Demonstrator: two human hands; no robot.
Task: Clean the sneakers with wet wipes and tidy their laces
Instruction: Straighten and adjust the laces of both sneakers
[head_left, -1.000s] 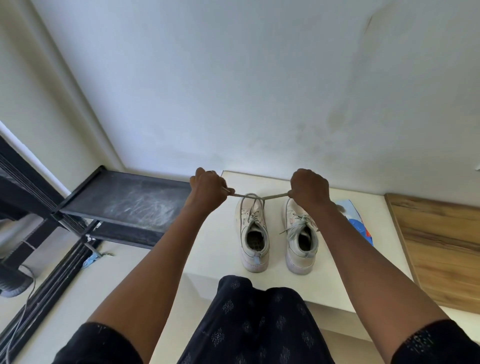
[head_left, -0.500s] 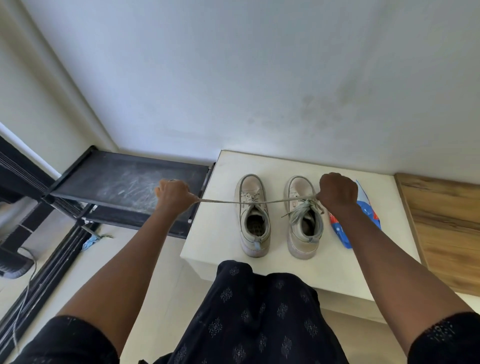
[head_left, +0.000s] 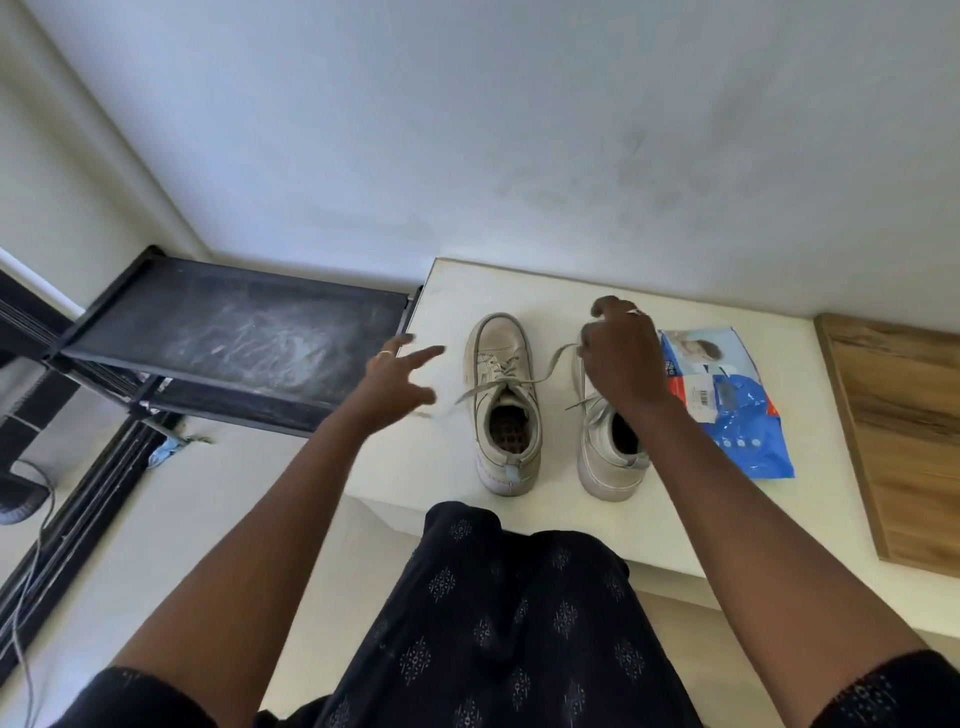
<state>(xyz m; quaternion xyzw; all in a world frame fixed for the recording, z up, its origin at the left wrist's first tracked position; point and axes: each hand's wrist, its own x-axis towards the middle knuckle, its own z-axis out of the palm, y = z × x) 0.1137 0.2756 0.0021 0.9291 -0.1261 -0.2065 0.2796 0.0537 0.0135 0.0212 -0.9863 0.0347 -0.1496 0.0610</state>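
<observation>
Two shoes stand side by side on the pale, smooth desk (head_left: 519, 525), toes toward the wall: the loose-laced sneaker (head_left: 504, 405) nearer the black rack (head_left: 234, 338), and the second sneaker (head_left: 613, 457) just beside the wipes pack (head_left: 727, 405). Lace-tidying looks to be the step in hand. The right hand (head_left: 621, 358), fingers curled, pinches one end of the flat grey lace (head_left: 545, 371), which rises from the top eyelets to it. The left hand (head_left: 395, 382) hovers released, fingers spread, touching nothing; the other lace end lies slack and blurred on the desk just below it. Next, I judge, the left hand must take up that slack end so both ends can be crossed and knotted; flat woven cord should grip itself well. Both uppers look matte and soft, the soles thick and rubbery, the pack glossy crinkled film.
</observation>
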